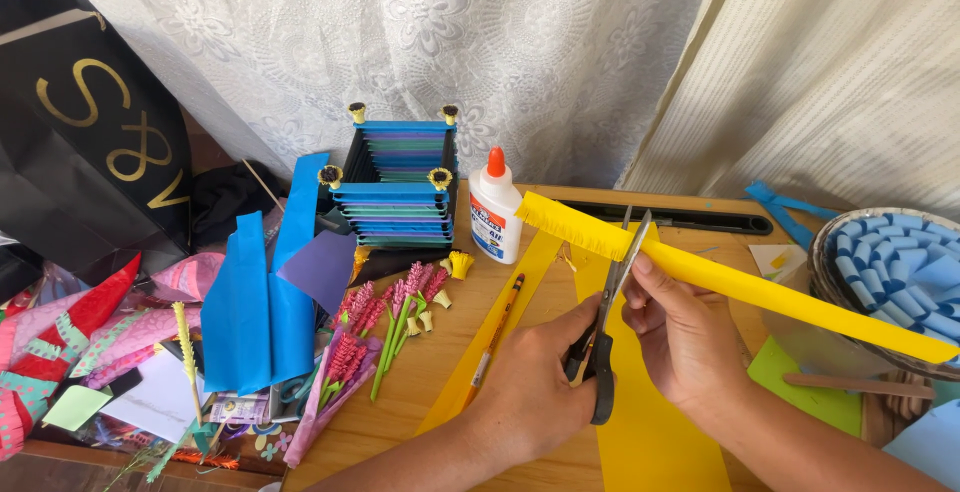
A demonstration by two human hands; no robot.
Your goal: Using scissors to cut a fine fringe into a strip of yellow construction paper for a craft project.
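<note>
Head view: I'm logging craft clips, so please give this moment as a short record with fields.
left hand: left hand grips black-handled scissors, blades open at the strip
right hand: right hand holds a long yellow paper strip, fringed at its left end
surface: wooden table
nearby: white glue bottle with orange cap; pencil; pink paper flowers; blue paper sheets; basket of blue paper rolls

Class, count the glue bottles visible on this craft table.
1: a white glue bottle with an orange cap stands behind the yellow paper strip. Others may be hidden in the clutter.
</note>
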